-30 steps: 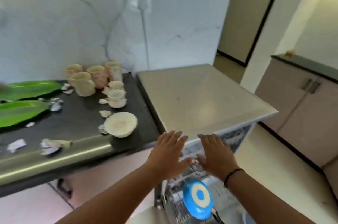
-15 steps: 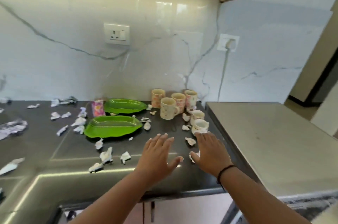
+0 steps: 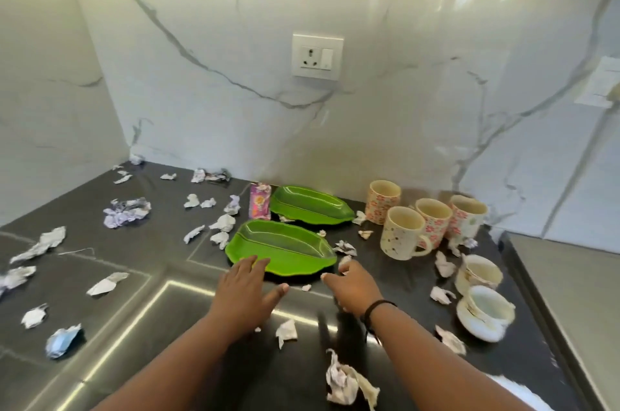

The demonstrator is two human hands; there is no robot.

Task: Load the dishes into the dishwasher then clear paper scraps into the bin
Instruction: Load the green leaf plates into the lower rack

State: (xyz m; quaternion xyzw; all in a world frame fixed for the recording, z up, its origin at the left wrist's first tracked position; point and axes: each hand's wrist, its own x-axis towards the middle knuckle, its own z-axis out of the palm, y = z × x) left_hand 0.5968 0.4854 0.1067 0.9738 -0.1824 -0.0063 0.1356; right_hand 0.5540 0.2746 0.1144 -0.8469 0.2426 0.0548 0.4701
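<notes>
Green and leaf-shaped, the near plastic plate (image 3: pixel 285 251) lies on the dark stone counter (image 3: pixel 161 263), its twin green leaf plate (image 3: pixel 310 206) just behind it toward the marble wall. Left hand (image 3: pixel 243 293) hovers with straight spread fingers, fingertips at the near plate's front-left rim; right hand (image 3: pixel 352 286) reaches at its front-right edge, fingers loosely bent, holding nothing visible. Right of the plate stand four floral mugs (image 3: pixel 402 232) and two white cups (image 3: pixel 484 306); crumpled paper scraps (image 3: pixel 345 380) lie all around it.

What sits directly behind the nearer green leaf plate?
Behind the nearer green leaf plate sit a second green leaf plate and a pink packet by the marble wall. The left hand hides the plate's near left rim.
</notes>
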